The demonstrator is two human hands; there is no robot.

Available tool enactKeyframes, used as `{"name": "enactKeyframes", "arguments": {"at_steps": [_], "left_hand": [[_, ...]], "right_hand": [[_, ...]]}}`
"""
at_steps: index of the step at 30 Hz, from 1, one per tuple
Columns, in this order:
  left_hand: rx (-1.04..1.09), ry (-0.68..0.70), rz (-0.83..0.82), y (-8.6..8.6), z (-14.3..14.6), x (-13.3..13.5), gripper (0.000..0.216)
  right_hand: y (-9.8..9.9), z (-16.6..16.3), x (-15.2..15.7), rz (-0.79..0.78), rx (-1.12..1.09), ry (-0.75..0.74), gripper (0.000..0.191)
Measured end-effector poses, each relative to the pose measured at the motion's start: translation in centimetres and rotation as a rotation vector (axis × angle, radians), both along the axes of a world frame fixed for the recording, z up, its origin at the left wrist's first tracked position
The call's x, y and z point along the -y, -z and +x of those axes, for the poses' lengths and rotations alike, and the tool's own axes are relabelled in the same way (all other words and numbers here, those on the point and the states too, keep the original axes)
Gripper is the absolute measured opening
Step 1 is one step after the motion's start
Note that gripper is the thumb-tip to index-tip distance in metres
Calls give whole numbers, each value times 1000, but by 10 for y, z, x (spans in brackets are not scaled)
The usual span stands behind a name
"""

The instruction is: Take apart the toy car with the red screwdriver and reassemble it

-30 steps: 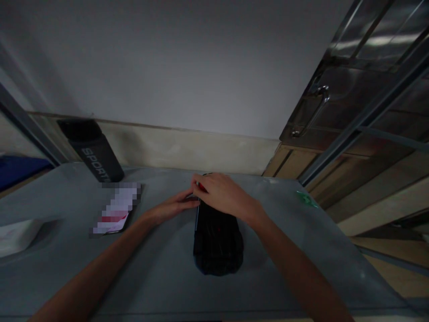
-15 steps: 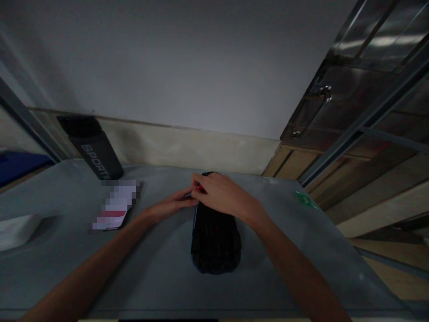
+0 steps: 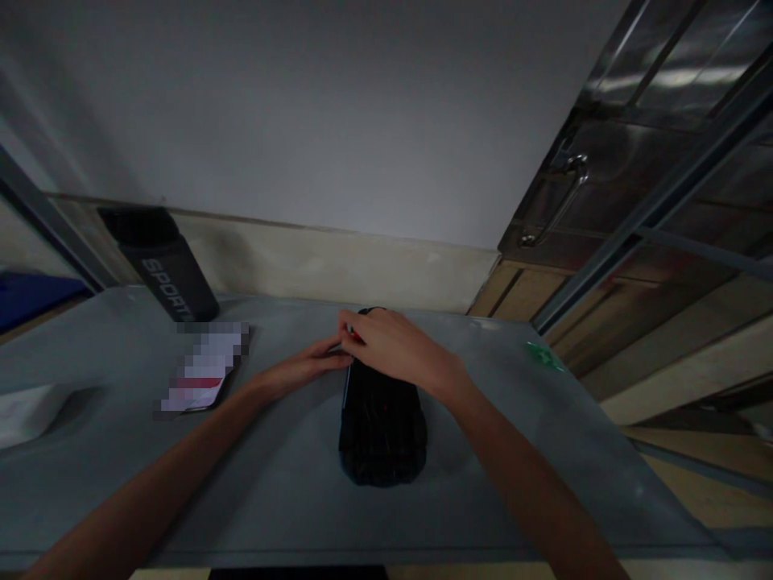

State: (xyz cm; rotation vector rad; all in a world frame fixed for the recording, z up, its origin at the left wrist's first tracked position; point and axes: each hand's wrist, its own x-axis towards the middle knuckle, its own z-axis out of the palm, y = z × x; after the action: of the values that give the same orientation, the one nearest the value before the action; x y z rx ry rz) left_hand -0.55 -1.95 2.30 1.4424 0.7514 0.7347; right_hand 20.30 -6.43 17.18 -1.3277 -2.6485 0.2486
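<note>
A black pouch-like case (image 3: 382,431) lies lengthwise in the middle of a grey table (image 3: 290,491). My right hand (image 3: 395,348) rests over its far end, fingers curled and pinching a small red piece at the case's upper left corner. My left hand (image 3: 305,368) comes in from the left, its fingertips pressed together against the same corner, touching the case's edge beside the right hand's fingers. What the left fingers hold is too small to make out.
A dark bottle (image 3: 160,262) with white lettering stands at the back left by the wall. A blurred-out card or booklet (image 3: 202,370) lies left of the hands, a white box (image 3: 27,411) at the far left. A green scrap (image 3: 543,354) lies far right. A metal door (image 3: 640,153) stands at right.
Both hands stay at the case's far left corner. The whole view has shifted slightly, with no clear movement of the case.
</note>
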Motion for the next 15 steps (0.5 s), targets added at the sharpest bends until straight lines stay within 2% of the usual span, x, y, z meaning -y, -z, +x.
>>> {"name": "enactKeyframes", "arguments": {"at_steps": [8,15], "left_hand": [[6,-12,-25,-5,1,3,58],[2,-5,-19,0,1,0,54]], "right_hand": [[4,2,-4,-42,-83,-77,11],[-1,2,-3,-73,-36,-35,13]]}}
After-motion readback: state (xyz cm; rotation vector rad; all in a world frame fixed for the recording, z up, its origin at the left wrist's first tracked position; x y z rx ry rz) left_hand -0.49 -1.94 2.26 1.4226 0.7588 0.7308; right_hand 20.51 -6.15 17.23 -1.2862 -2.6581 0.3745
